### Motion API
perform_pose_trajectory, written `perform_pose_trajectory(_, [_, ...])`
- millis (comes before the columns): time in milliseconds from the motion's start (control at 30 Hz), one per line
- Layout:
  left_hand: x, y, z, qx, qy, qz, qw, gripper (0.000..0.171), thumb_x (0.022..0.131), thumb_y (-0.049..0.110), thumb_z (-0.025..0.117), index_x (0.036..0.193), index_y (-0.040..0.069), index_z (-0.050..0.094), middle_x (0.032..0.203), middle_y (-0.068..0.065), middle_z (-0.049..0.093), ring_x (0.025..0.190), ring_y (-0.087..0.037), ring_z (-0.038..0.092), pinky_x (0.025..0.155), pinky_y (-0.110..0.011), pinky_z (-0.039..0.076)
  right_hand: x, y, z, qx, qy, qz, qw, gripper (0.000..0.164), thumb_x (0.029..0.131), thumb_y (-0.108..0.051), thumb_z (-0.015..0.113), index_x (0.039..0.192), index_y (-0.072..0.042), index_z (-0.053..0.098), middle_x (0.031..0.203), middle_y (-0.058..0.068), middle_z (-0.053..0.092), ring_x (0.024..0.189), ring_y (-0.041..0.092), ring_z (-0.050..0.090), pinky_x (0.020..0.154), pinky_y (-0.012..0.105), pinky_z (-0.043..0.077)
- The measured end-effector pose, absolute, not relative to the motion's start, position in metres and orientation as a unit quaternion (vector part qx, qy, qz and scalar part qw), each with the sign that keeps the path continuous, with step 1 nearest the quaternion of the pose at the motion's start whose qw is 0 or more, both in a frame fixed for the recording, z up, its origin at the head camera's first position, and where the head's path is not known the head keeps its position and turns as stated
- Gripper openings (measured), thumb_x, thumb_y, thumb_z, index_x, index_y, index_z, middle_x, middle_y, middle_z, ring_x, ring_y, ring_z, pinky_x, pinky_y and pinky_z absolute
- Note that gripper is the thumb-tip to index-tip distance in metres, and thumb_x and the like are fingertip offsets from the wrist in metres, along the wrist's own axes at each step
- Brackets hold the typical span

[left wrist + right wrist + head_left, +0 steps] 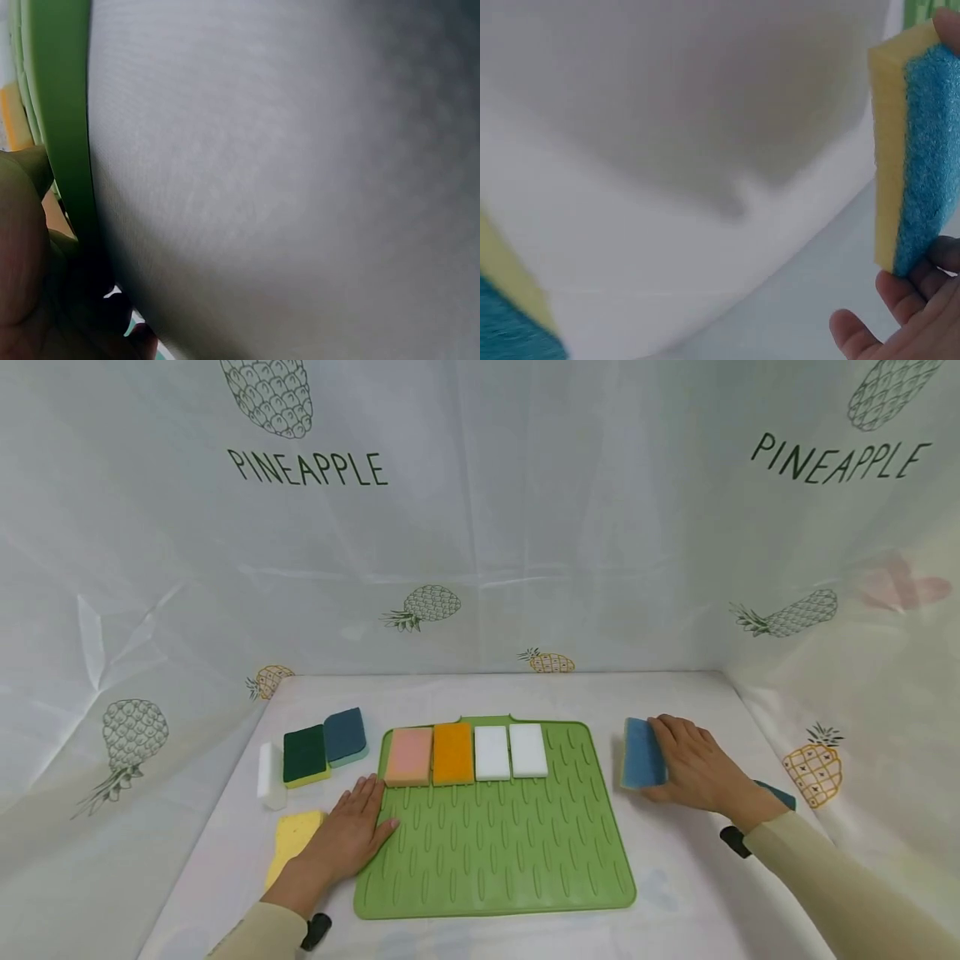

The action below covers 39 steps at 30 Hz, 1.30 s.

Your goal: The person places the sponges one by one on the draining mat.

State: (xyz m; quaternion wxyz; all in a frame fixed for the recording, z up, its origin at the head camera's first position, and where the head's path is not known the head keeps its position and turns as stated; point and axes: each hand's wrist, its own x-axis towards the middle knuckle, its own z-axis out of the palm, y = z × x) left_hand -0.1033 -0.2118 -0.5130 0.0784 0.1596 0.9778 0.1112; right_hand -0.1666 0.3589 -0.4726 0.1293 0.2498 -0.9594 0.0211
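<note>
My right hand grips a scouring sponge with a blue face and a yellow body, right of the green mat. In the right wrist view the sponge stands on end between thumb and fingers, above the white cloth. My left hand rests with straight fingers on the mat's left edge, fingertips close to a pink sponge. Beside that, an orange sponge and two white sponges continue the row along the mat's far edge.
Left of the mat lie a dark green and yellow sponge, a dark blue sponge, a white sponge and a yellow sponge. Another blue sponge sits partly hidden behind my right wrist. White pineapple-print cloth surrounds the table.
</note>
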Motion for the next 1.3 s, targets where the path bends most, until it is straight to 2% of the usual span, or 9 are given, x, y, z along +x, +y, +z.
perform_pose_trajectory(167, [-0.104, -0.212, -0.514, 0.158, 0.978, 0.11, 0.08, 0.075, 0.111, 0.04, 0.053, 0.161, -0.01, 0.03, 0.17, -0.03, 0.026, 0.159, -0.048, 0.024, 0.127, -0.064, 0.026, -0.18, 0.334, -0.464, 0.263, -0.961, 0.04, 0.078, 0.112, 0.074, -0.056, 0.089, 0.15, 0.01, 0.039, 0.144, 0.032, 0.048, 0.13, 0.051, 0.051, 0.098, 0.068, 0.049])
perform_pose_trajectory(367, [-0.105, -0.212, -0.517, 0.158, 0.978, 0.112, 0.079, 0.075, 0.111, 0.04, 0.053, 0.161, -0.01, 0.029, 0.17, -0.03, 0.025, 0.159, -0.048, 0.023, 0.127, -0.064, 0.025, -0.198, 0.306, -0.466, 0.275, -0.96, 0.044, 0.038, 0.113, 0.077, -0.062, 0.085, 0.152, 0.009, 0.039, 0.15, 0.03, 0.047, 0.135, 0.049, 0.05, 0.104, 0.066, 0.049])
perform_pose_trajectory(633, [-0.106, -0.212, -0.523, 0.157, 0.979, 0.108, 0.076, 0.075, 0.111, 0.041, 0.052, 0.162, -0.009, 0.03, 0.17, -0.029, 0.025, 0.159, -0.046, 0.023, 0.128, -0.063, 0.025, -0.21, 0.283, -0.472, 0.279, -0.958, 0.057, -0.024, 0.111, 0.081, -0.061, 0.081, 0.156, 0.008, 0.038, 0.155, 0.028, 0.045, 0.142, 0.048, 0.046, 0.109, 0.065, 0.046])
perform_pose_trajectory(1000, [-0.107, -0.213, -0.525, 0.16, 0.979, 0.105, 0.065, 0.076, 0.11, 0.042, 0.053, 0.161, -0.01, 0.03, 0.17, -0.029, 0.026, 0.159, -0.047, 0.024, 0.127, -0.063, 0.026, -0.227, 0.268, -0.479, 0.266, -0.958, 0.065, -0.089, 0.113, 0.081, -0.061, 0.079, 0.161, 0.005, 0.034, 0.163, 0.026, 0.039, 0.149, 0.046, 0.04, 0.116, 0.064, 0.042])
perform_pose_trajectory(1300, [-0.107, -0.214, -0.525, 0.159, 0.979, 0.107, 0.065, 0.076, 0.11, 0.041, 0.054, 0.161, -0.01, 0.03, 0.17, -0.03, 0.026, 0.158, -0.047, 0.025, 0.127, -0.063, 0.026, -0.235, 0.259, -0.477, 0.261, -0.955, 0.068, -0.122, 0.112, 0.082, -0.059, 0.077, 0.163, 0.002, 0.031, 0.166, 0.025, 0.036, 0.151, 0.045, 0.039, 0.117, 0.062, 0.042])
